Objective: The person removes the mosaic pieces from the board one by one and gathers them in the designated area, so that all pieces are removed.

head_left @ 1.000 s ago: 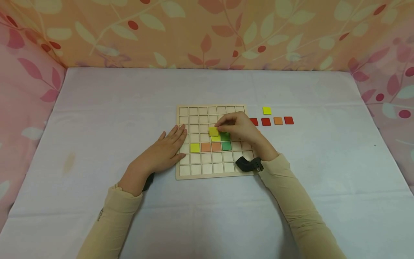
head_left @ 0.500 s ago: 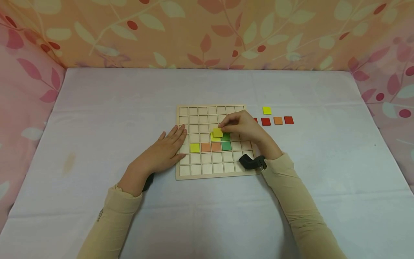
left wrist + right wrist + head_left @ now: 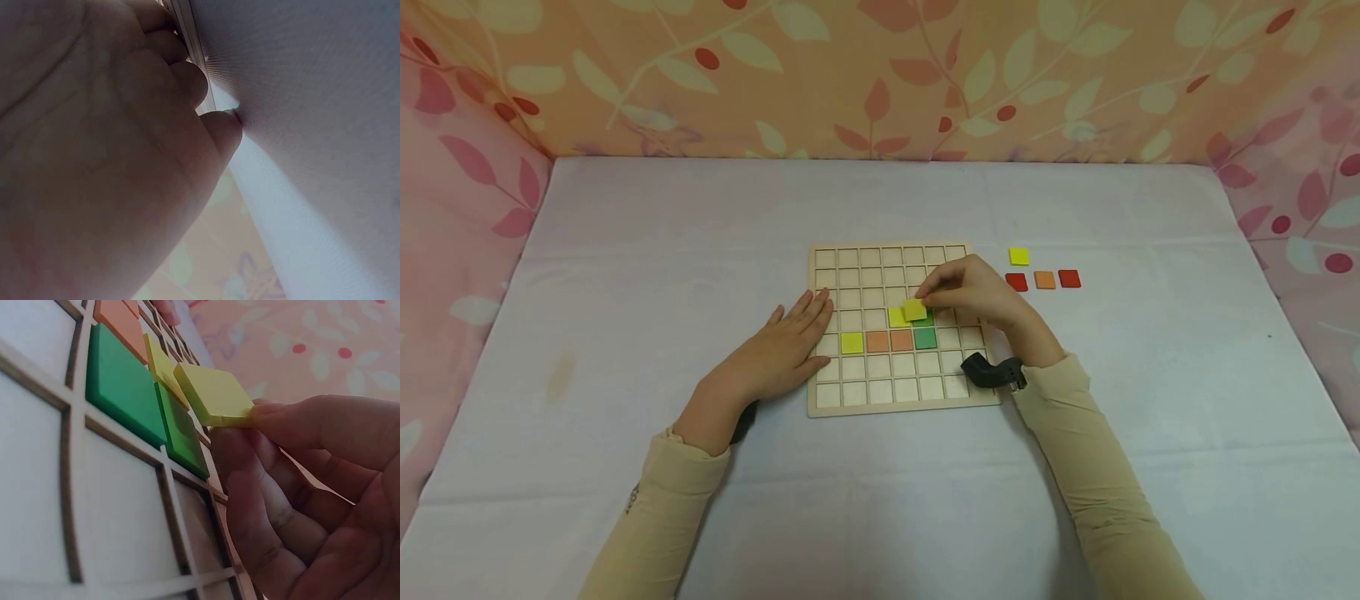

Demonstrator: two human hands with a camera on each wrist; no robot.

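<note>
My right hand [image 3: 973,292] pinches a yellow square tile [image 3: 914,310] between thumb and fingers. In the right wrist view the held tile [image 3: 212,394] is tilted just off the wooden grid board [image 3: 902,409], close over a green tile [image 3: 125,387] and its darker green neighbour [image 3: 181,434]. Another yellow tile [image 3: 896,317] lies in a cell beside them. One row nearer sit a yellow tile [image 3: 852,342], two orange tiles [image 3: 877,342] and a green tile [image 3: 925,338]. My left hand [image 3: 782,350] rests with fingers extended on the board's left edge.
Right of the board lie a loose yellow tile [image 3: 1018,257], a red tile [image 3: 1017,282], an orange tile [image 3: 1045,280] and a second red tile [image 3: 1070,279]. Patterned cloth [image 3: 880,83] rises behind the white-covered table [image 3: 880,500]. A black wrist device [image 3: 988,372] hangs under the right forearm.
The right hand has shifted to the right with the yellow tile, from above the placed yellow tile to overlapping the green one beside it. The left hand has stayed still.
</note>
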